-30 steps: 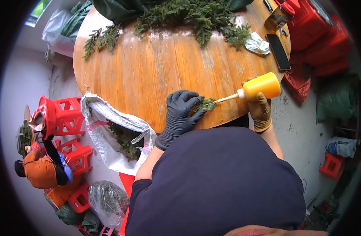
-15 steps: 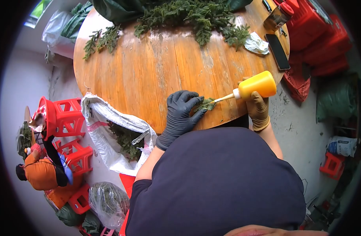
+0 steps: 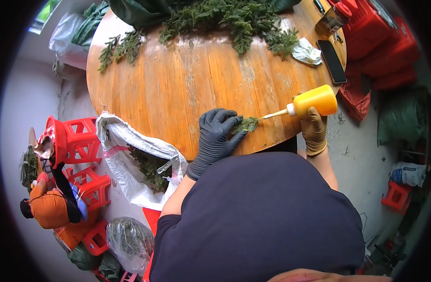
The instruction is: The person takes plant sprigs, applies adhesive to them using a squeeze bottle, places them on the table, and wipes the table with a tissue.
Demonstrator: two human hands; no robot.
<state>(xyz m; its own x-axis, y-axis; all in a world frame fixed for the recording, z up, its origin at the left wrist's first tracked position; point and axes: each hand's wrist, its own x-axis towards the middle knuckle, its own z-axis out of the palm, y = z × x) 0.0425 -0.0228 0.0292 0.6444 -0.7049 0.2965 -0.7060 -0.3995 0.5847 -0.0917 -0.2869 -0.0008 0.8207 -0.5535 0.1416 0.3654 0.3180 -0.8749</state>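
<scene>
My left hand (image 3: 219, 129), in a black glove, pinches a small green needle sprig (image 3: 248, 125) between thumb and fingers near the front of the table. In a tan glove, my right hand (image 3: 314, 132) is wrapped round a yellow squeeze bottle (image 3: 317, 101), tilted with its long nozzle pointing left. The nozzle's tip is at the sprig's right end; whether it touches I cannot tell. Part of the right hand's fingers is hidden behind the bottle.
A round wooden table (image 3: 178, 89) bears a heap of green branches (image 3: 239, 23), a phone (image 3: 332, 61), crumpled white paper (image 3: 306, 51) and a jar (image 3: 329, 21). An open white sack (image 3: 116, 162) of greenery stands left. Beyond, a person in orange (image 3: 48, 209) is near red stools (image 3: 91, 188).
My right hand and the bottle have moved slightly right, drawing the nozzle back toward the sprig's right end. More of the sprig shows. My left hand has stayed almost still.
</scene>
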